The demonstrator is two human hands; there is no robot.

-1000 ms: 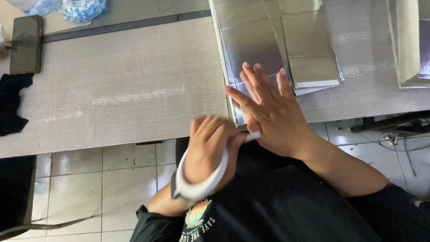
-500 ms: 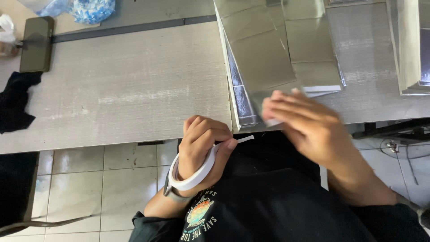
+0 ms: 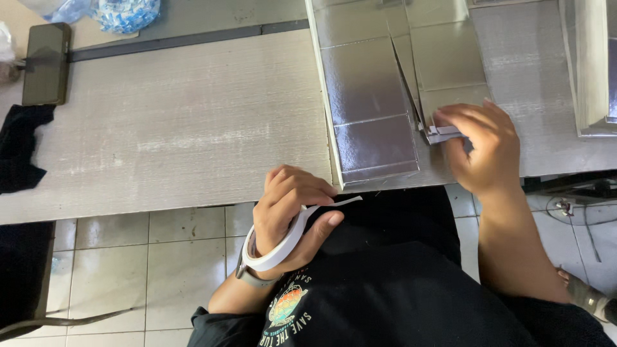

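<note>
My left hand [image 3: 292,215] sits below the table edge, gripping a white roll of tape [image 3: 283,243] that loops around the hand, with a loose strip pointing right. My right hand [image 3: 482,144] rests on the table, pinching the near edge of a silver foil-faced cardboard sheet [image 3: 369,96] and lifting one flap up. Several flat silver sheets lie stacked under it on the grey wood-grain table [image 3: 167,128].
A dark phone [image 3: 45,63] lies at the far left, with a black cloth [image 3: 19,154] in front of it and a blue-and-white plastic bag [image 3: 125,11] behind. Another silver stack [image 3: 594,64] is at the right edge. Tiled floor [image 3: 128,257] shows below the table.
My right hand has left the tape near my left hand, moved up and right onto the silver sheets, and raised a flap. My left hand stayed low with the tape roll.
</note>
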